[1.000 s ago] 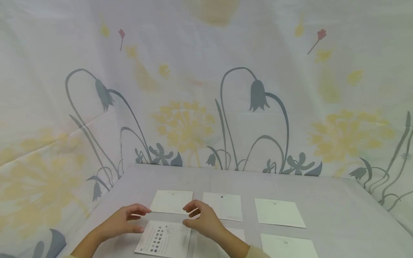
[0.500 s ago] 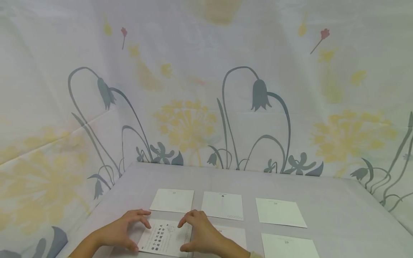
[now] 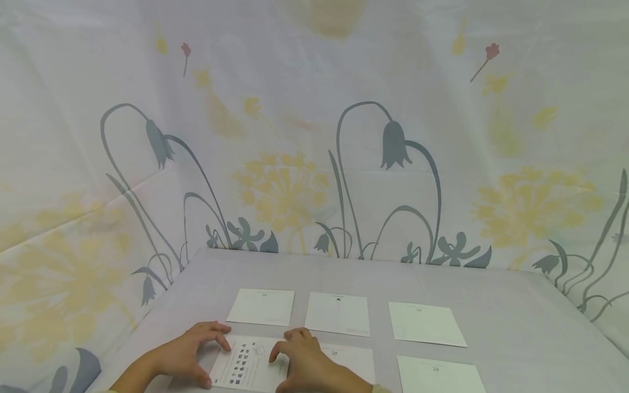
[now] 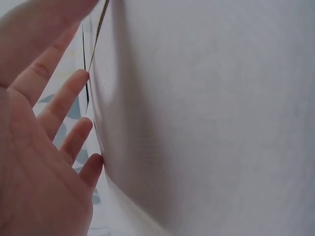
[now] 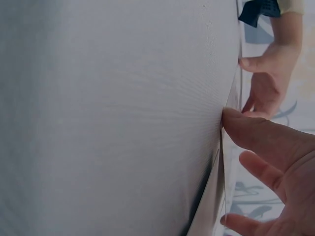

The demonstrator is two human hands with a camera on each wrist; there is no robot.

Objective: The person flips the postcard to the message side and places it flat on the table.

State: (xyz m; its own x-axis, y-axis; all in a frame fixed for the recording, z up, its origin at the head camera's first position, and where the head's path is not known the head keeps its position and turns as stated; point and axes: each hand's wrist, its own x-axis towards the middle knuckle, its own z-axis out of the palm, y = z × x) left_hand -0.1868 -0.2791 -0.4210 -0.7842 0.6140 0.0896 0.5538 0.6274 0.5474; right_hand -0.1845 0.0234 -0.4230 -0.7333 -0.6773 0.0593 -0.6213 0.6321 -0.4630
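A white postcard with printed dark characters and a small drawing lies flat at the table's lower left in the head view. My left hand is at its left side, thumb and fingers spread along the edge. Across from it, my right hand touches the right side and hides part of the card. In the left wrist view, the left fingertips rest at the surface. The right thumb presses down beside a card edge in the right wrist view. Neither hand visibly pinches the card.
Blank-backed postcards lie around it: one far left, one far middle, one far right, one near right and one partly behind the right hand. A flower-printed cloth rises behind the pale tabletop.
Both hands have come down from above the printed postcard to its left and right sides. The right hand has shifted slightly nearer the body. The other cards have stayed put.
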